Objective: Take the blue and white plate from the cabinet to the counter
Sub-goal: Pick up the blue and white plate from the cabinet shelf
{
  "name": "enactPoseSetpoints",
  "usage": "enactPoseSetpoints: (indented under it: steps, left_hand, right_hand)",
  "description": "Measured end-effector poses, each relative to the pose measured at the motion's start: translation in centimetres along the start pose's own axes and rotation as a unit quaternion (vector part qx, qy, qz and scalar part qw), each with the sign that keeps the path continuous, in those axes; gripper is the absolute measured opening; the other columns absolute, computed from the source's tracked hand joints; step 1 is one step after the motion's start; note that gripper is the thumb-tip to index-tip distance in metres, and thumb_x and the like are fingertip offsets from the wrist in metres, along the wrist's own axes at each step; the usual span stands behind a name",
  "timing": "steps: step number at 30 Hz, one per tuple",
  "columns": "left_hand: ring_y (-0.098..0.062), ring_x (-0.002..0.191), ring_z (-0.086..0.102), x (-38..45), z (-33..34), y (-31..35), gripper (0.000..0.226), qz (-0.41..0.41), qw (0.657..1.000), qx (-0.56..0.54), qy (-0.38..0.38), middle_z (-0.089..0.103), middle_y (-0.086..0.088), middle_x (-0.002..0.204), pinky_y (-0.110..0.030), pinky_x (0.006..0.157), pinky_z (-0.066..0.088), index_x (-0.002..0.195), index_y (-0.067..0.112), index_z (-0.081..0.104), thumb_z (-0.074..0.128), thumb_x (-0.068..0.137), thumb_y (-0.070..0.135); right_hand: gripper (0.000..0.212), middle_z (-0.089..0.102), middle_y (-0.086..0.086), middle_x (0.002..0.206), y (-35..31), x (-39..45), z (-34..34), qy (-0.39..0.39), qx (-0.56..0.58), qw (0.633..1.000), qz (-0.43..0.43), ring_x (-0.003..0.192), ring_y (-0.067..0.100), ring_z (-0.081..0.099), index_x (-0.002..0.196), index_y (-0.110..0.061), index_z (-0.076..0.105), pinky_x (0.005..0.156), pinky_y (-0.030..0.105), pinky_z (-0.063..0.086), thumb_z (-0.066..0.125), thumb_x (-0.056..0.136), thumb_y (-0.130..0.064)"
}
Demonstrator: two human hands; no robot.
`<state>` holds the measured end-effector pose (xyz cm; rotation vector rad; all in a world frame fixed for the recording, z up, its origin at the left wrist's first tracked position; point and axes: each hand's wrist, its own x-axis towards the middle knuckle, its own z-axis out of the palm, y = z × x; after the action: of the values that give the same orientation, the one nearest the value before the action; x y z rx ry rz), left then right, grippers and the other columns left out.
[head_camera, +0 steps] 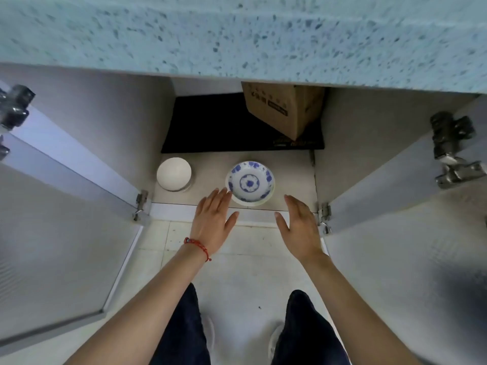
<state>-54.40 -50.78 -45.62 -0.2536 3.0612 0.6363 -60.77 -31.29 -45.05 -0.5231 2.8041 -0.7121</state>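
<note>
The blue and white plate [249, 183] sits on the cabinet floor [208, 177] near its front edge, under the speckled counter [237, 35]. My left hand [214, 219], with a red bracelet at the wrist, reaches in flat and open, its fingertips at the plate's left rim. To the plate's right, my right hand [299, 225] is held open and a little apart from the plate. Neither hand holds anything.
Both cabinet doors [66, 233] [408, 219] stand wide open at the sides. A white bowl [174, 174] rests left of the plate. A black mat [210, 125] and a cardboard box [283, 109] fill the back. My legs and shoes stand on the tiled floor below.
</note>
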Motion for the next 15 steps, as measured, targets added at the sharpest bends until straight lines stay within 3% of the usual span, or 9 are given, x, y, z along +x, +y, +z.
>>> enactPoseSetpoints:
  steps: [5,15]
  left_hand:
    - [-0.031,0.135,0.03,3.7,4.9,-3.2,0.048,-0.002,0.999,-0.031,0.042,0.041,-0.017,0.142,-0.043,0.111,0.024,0.132,0.004,0.037,0.047,0.091,0.027]
    - [-0.029,0.135,0.031,10.0,15.7,-9.8,0.049,0.017,0.998,-0.034,0.055,0.041,-0.016,0.143,-0.04,0.111,0.024,0.134,0.007,0.035,0.045,0.092,0.03]
  right_hand:
    - [0.047,0.048,0.019,0.135,4.0,3.8,4.5,0.031,0.015,0.999,-0.01,0.125,0.033,0.043,0.132,-0.004,0.039,0.104,0.042,0.035,0.05,0.092,-0.026]
    - [0.044,0.051,0.016,0.132,10.2,11.4,14.9,0.068,0.041,0.996,-0.035,0.121,0.03,0.045,0.13,-0.007,0.04,0.101,0.039,0.037,0.048,0.092,-0.027]
